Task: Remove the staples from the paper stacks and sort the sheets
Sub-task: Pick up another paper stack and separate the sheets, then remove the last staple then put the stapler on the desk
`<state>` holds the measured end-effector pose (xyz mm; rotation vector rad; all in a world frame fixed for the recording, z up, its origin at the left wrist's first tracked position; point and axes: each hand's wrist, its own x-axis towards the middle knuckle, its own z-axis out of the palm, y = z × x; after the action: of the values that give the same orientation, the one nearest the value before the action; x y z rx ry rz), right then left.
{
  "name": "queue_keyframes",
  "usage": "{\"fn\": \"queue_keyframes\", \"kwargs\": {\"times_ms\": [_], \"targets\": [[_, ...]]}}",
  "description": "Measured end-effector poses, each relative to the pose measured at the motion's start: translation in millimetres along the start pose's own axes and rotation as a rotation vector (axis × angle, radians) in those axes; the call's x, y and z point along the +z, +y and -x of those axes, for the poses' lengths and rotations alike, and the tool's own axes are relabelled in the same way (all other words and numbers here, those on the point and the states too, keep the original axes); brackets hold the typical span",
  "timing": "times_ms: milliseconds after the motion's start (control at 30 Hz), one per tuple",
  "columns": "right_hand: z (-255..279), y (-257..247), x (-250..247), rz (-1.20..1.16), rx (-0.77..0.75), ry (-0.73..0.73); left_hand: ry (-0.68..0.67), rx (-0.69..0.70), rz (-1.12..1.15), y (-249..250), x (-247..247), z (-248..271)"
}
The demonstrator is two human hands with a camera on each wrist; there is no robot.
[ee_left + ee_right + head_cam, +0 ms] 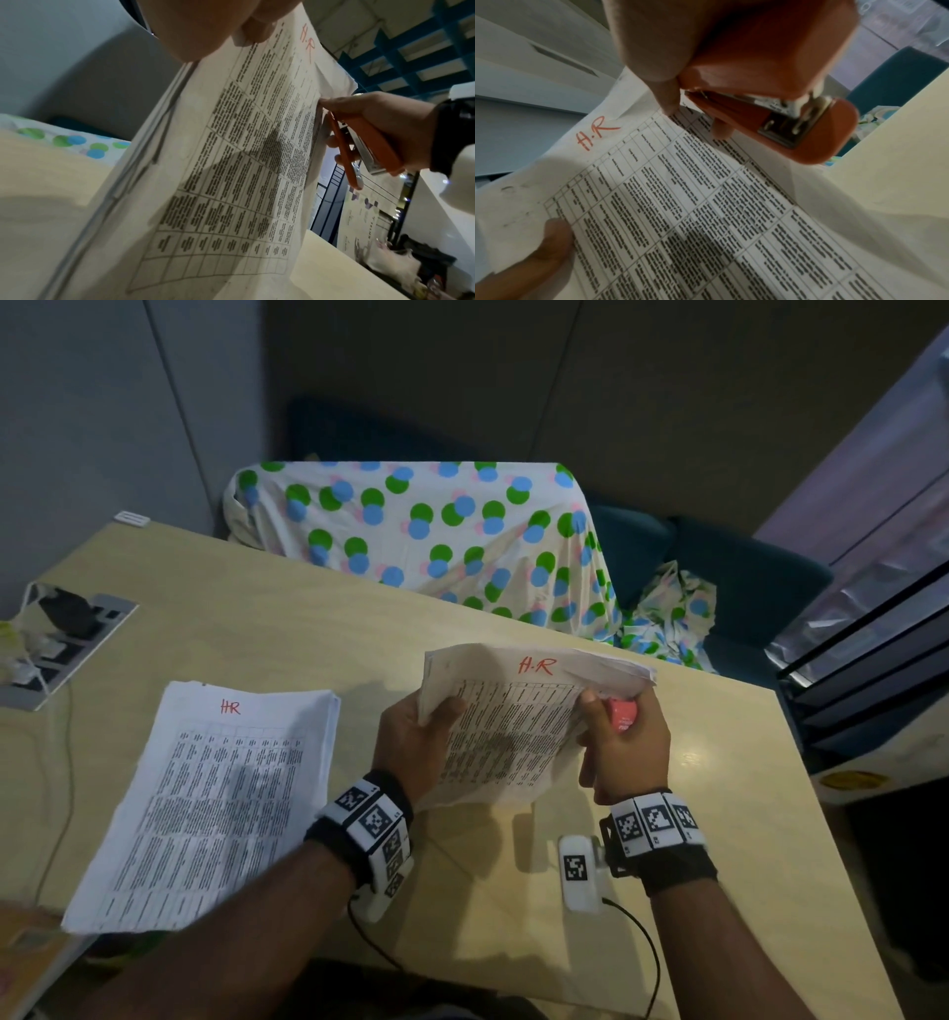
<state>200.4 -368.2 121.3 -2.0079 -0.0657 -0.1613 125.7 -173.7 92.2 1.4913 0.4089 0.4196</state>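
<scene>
Above the near-right part of the pale wooden table, lifted clear: crumpled stapled stack of white printed sheets marked "H.R" in red. Left hand pinching its left edge, thumb on top. Right hand curled round small orange stapler, fingertips touching stack's right edge. Second white printed stack marked "HR" flat by the near-left edge.
</scene>
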Motion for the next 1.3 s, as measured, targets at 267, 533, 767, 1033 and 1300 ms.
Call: {"fn": "queue_keyframes", "kwargs": {"times_ms": [267,533,767,1033,1300], "targets": [[7,-12,-5,-0.038,0.117,-0.006,0.115,0.002,-0.008,4,0,2],[10,-35,-22,-0.259,0.041,0.34,0.107,-0.024,0.002,4,-1,1],[10,-122,-10,-0.767,-0.46,0.131,0.063,-0.031,0.026,5,6,7],[35,-167,57,-0.835,-0.545,-0.115,0.001,0.082,0.166,-4,15,9],[35,-151,71,-0.634,-0.549,-0.241,0.027,0.195,0.088,-6,12,7]]}}
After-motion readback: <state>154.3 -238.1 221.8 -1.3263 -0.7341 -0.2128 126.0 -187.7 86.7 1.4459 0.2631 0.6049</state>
